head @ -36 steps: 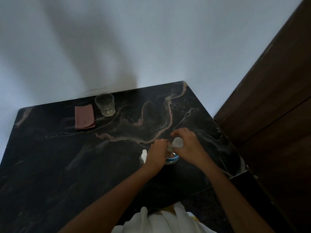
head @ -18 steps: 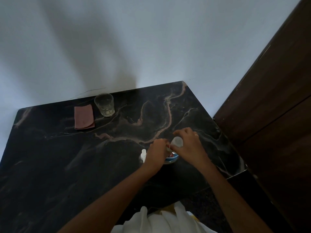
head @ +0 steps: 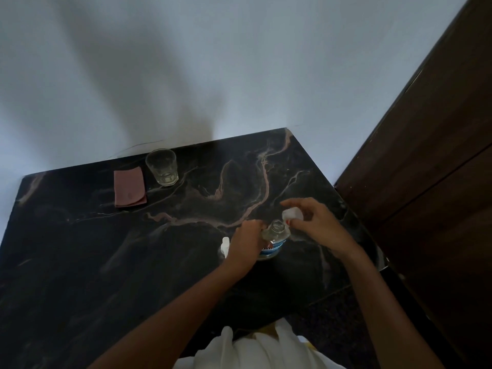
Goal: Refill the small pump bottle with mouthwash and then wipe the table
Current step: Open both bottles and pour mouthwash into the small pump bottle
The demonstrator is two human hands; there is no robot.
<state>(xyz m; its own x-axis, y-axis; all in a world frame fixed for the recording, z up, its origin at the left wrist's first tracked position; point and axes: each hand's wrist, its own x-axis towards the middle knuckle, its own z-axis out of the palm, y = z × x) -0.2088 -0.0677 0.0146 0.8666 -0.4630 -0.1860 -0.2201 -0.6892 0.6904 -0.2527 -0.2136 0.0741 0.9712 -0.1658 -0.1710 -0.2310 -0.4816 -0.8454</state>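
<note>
Dark marble table [head: 80,249], pale veins, set against a white wall [head: 213,62]. Left hand [head: 246,245] has its fingers curled round the shoulder of the mouthwash bottle [head: 275,233], which stands upright near the table's right front, its mouth uncovered, a blue-and-white label showing below the fingers. Right hand [head: 316,225] pinches the white cap [head: 291,214] between thumb and curled fingers, just beside and slightly above the bottle mouth, not on it. Small pump bottle [head: 225,243] stands just left of the left hand; only its white top shows, the rest hidden behind the wrist. Far left corner: clear glass [head: 162,167], upright, beside a folded pink cloth [head: 130,187]. Dark wooden door [head: 426,169] at right.
</note>
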